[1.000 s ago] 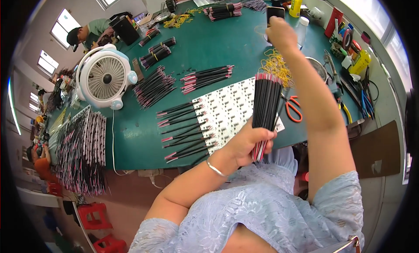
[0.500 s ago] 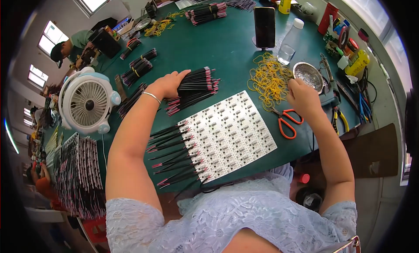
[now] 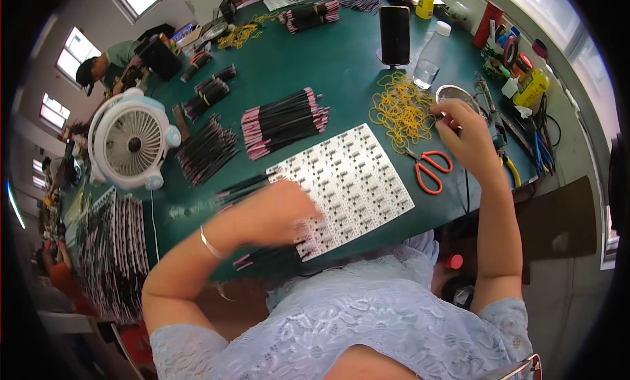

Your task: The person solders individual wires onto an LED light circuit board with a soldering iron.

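Note:
A white circuit board panel (image 3: 357, 190) with rows of small parts lies on the green table in front of me. Black wires with pink ends (image 3: 262, 254) stick out from its left edge. Over that edge is my left hand (image 3: 279, 213), smeared by motion, so its fingers and anything in them cannot be made out. My right hand (image 3: 469, 134) hovers by the near rim of a metal bowl (image 3: 453, 91), right of a heap of yellow rubber bands (image 3: 401, 111). Its fingers are loosely bent, thumb apart from them, with nothing visible between. Orange-handled scissors (image 3: 430, 173) lie below the heap.
Beyond the panel lies a pile of black wires (image 3: 285, 123), with another wire pile (image 3: 207, 149) to its left. A white fan (image 3: 133, 144) stands at the left. A phone (image 3: 394, 36) and a clear bottle (image 3: 430, 59) stand at the back; pliers (image 3: 509, 169) lie at right.
My left hand has left the wire pile and come toward me, over the panel's left edge. My right hand has shifted slightly up and its fingers have loosened from a closed shape.

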